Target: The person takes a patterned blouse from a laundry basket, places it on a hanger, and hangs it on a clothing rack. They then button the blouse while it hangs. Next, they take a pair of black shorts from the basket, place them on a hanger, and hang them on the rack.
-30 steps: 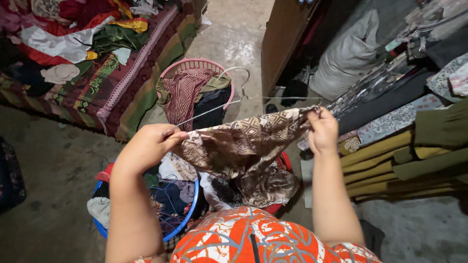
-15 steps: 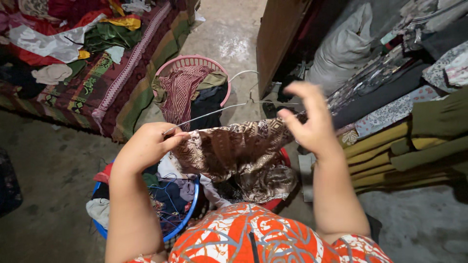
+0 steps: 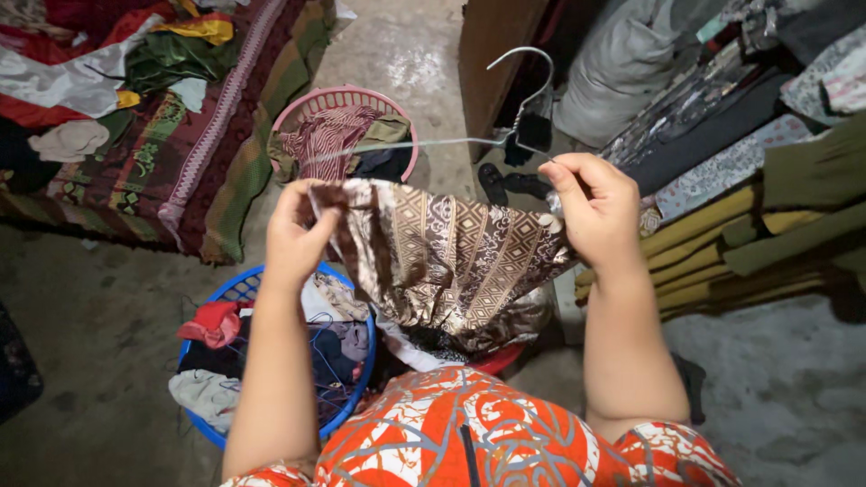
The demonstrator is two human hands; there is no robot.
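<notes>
Both the left hand [image 3: 298, 236] and right hand [image 3: 591, 209] pinch a brown diamond-patterned cloth [image 3: 451, 257] draped over a thin grey wire hanger [image 3: 469, 135], held above a blue plastic basket of clothes [image 3: 236, 293], its hook not yet hung anywhere.

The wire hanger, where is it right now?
In the head view the wire hanger is at upper centre, above the brown patterned cloth held between both hands, just right of the pink basket.

brown patterned cloth [image 3: 451, 257] covers most of the red basket [image 3: 501, 359], and the wire hanger [image 3: 469, 122] looks kinda blurred.
</notes>
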